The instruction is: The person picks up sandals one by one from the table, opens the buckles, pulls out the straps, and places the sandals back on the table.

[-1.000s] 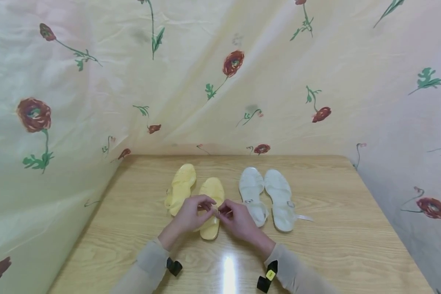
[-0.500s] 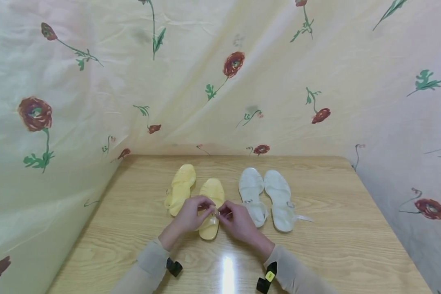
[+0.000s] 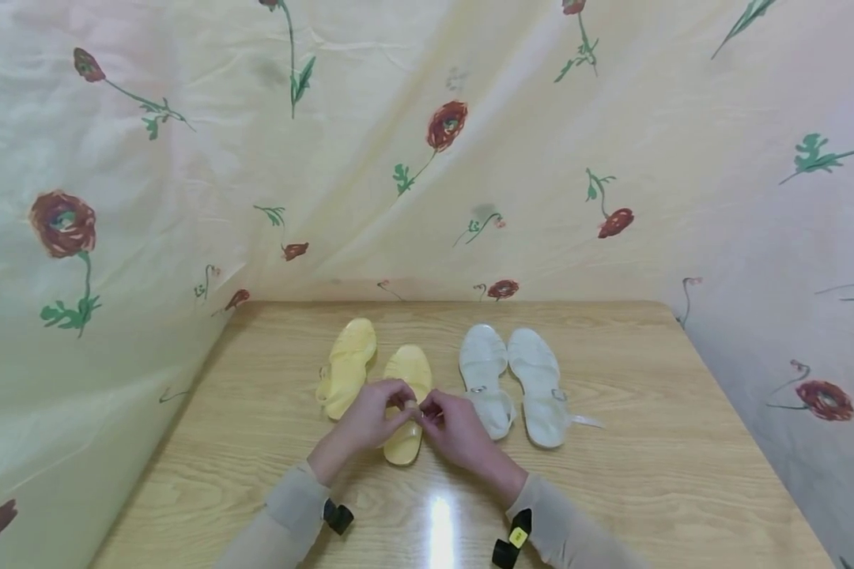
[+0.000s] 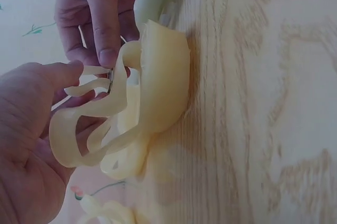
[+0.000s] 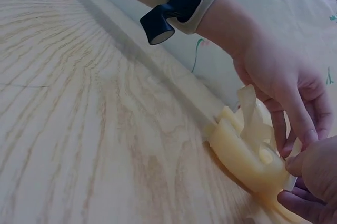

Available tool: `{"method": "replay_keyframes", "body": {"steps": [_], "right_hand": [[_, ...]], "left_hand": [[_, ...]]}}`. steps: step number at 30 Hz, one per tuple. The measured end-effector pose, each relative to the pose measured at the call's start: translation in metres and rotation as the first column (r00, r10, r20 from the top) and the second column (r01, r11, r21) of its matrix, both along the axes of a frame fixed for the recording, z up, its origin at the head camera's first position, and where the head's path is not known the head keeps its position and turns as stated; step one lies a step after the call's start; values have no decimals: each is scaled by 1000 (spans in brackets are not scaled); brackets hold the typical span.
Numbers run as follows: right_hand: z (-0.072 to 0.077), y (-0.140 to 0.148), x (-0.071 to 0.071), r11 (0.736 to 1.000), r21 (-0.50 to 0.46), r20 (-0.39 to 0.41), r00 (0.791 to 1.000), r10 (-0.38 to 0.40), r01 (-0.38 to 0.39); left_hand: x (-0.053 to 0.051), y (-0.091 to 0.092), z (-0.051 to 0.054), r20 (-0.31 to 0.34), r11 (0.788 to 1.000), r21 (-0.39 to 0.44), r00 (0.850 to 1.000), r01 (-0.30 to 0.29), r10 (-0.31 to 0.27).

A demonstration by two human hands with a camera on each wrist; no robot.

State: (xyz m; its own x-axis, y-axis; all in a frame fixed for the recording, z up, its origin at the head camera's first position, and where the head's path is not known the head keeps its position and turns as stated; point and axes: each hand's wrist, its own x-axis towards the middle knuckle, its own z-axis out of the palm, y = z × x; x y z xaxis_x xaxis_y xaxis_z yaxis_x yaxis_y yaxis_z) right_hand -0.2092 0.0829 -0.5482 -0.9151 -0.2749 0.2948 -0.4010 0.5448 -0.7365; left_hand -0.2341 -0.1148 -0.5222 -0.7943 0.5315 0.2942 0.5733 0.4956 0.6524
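Both hands meet over the nearer yellow sandal (image 3: 402, 450), which lies sole down on the table. My left hand (image 3: 373, 415) pinches the free end of its ankle strap (image 4: 97, 109). From the other side, my right hand (image 3: 459, 431) pinches the strap at the small metal buckle (image 4: 110, 80). The strap end runs at the buckle, but whether it passes fully through is hidden by fingers. In the right wrist view, the sandal's heel (image 5: 237, 150) stands beside the touching fingertips. The second yellow sandal (image 3: 352, 356) lies at the left, its strap loose at the side.
Two white sandals (image 3: 482, 356) lie side by side at the right, one with a strap (image 3: 585, 421) sticking out over the table. The wooden table (image 3: 655, 474) ends at a flowered cloth (image 3: 356, 158) behind and at both sides.
The hands stay at the nearer yellow sandal's strap, with small finger movements; the fingertips have drawn slightly closer over the buckle. The head view has shifted a little.
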Motion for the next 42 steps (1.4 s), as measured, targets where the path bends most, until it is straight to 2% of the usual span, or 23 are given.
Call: {"method": "replay_keyframes", "body": {"steps": [6, 14, 18, 22, 26, 32, 42], "right_hand": [[4, -1, -1, 999, 47, -10, 1000, 24, -24], [2, -1, -3, 997, 73, -14, 1000, 28, -27], [1, -1, -3, 997, 68, -31, 999, 33, -31], [1, 0, -3, 998, 53, -30, 999, 35, -33], [2, 1, -3, 998, 50, -19, 999, 34, -33], [4, 2, -2, 998, 65, 4, 1000, 24, -24], [6, 3, -1, 998, 65, 17, 1000, 24, -25]], "left_hand": [[1, -5, -3, 61, 999, 21, 997, -38, 37], [1, -9, 0, 64, 999, -9, 997, -43, 44], [-1, -7, 0, 45, 1000, -20, 999, -17, 18], [-2, -5, 0, -9, 1000, -27, 1000, 15, -16], [-4, -5, -2, -38, 999, -50, 999, 19, -21], [-5, -8, -2, -1, 999, -44, 1000, 18, -18], [-4, -15, -6, 93, 997, 77, 995, 10, -17]]}}
